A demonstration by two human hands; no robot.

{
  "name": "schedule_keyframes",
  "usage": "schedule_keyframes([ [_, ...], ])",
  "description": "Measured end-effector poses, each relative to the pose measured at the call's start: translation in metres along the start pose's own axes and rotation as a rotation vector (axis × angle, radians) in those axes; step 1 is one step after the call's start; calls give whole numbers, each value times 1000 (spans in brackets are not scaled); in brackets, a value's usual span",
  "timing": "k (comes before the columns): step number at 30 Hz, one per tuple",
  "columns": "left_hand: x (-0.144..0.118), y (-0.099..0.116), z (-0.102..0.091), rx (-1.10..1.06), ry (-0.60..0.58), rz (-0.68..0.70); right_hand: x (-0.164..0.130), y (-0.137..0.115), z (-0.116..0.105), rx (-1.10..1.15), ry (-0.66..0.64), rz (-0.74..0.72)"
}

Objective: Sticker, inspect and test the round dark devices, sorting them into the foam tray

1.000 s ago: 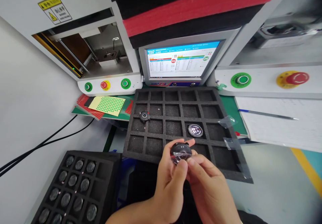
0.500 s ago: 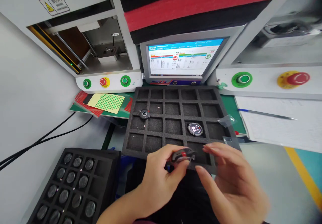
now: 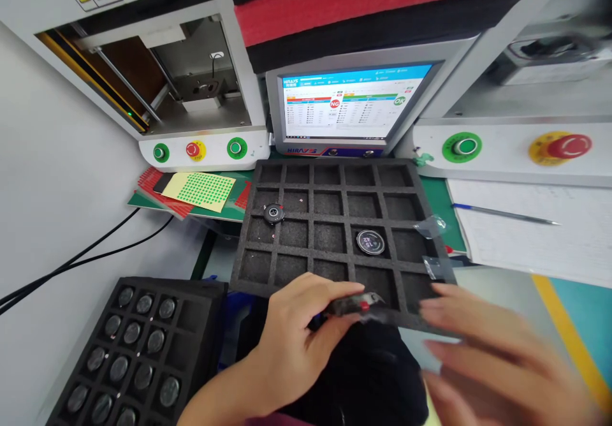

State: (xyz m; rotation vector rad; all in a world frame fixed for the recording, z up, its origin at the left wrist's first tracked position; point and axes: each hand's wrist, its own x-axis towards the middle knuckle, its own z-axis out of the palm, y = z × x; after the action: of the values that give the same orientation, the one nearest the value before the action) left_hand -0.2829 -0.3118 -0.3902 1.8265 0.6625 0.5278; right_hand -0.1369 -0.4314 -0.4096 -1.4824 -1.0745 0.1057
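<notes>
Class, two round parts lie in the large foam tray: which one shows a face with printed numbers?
The right part, near the tray's middle, shows white numbers; the left part is smaller and dark, without numbers.

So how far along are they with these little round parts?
Early on, it seems. Two round parts already sit in the big foam tray; most pockets are bare. The left hand holds another part at the tray's near edge; the right hand is blurred, seemingly empty. The smaller tray holds many more.
</notes>
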Motion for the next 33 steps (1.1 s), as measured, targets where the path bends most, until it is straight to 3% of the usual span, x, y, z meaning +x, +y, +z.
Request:
schedule_keyframes([
  [2, 0, 0, -2, 29, -21, 20, 10, 1, -6, -70, -9, -93],
  [6, -1, 2, -3, 75, -108, 56, 40, -3, -9, -123, -325, -226],
  [8, -2, 3, -4, 84, -135, 61, 50, -6, -7, -96, -412, -283],
  [12, -3, 2, -5, 114, -125, 86, 52, -10, -5, -131, -419, -323],
  [17, -3, 0, -6, 181, -109, 217, 47, -11, -6, -219, -430, -343],
  [19, -2, -1, -6, 176, -128, 193, 47, -9, -7, -215, -443, -350],
  [23, 0, 1, -6, 94, -143, 14, 42, 0, -7, -187, -413, -224],
  [29, 17, 3, -9, -23, -257, -234, 38, 16, 4, 43, -531, 210],
  [31, 32, 2, -15, -6, -276, -285, 52, 33, -3, -19, -485, 293],
  [33, 50, -1, -25, -3, -276, -331, 80, 60, -21, -183, -346, 310],
])
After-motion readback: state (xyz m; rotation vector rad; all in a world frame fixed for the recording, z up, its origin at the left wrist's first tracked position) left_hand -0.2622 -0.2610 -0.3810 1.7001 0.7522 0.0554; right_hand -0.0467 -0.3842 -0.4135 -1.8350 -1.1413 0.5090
